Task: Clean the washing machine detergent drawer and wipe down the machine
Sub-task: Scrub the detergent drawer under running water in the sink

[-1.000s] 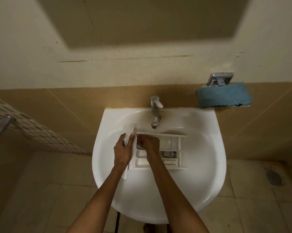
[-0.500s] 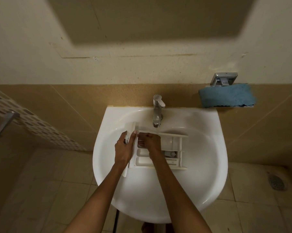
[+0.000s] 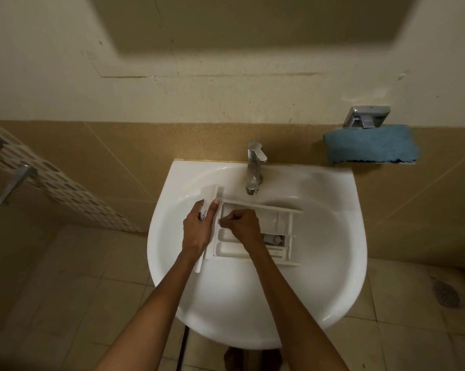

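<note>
Left hand (image 3: 198, 228) is wrapped around the front panel (image 3: 209, 195) of the detergent drawer (image 3: 281, 223), thumb on one side and fingers on the other, pinning it so it doesn't slide around. Right hand (image 3: 240, 226) is curled up tight down in the left compartment. Honestly can't tell from this angle whether I've got a brush or rag pinched in there or it's just my fingertips.

The drawer itself is out of the machine and lying flat in the white sink (image 3: 333, 263), right below the faucet (image 3: 254, 167). I see no water coming out of it.

Progress-wise, I'd call this early-middle. Drawer's pulled and I'm working on one compartment. The other sections and the little white piece (image 3: 273, 239) sitting in the middle slot look like they haven't been done yet. Then there's rinsing, putting it back, and wiping the whole machine, which isn't even in view. The blue cloth (image 3: 370, 143) is sitting on the wall shelf, so I'm guessing that's for the wipe-down.
</note>
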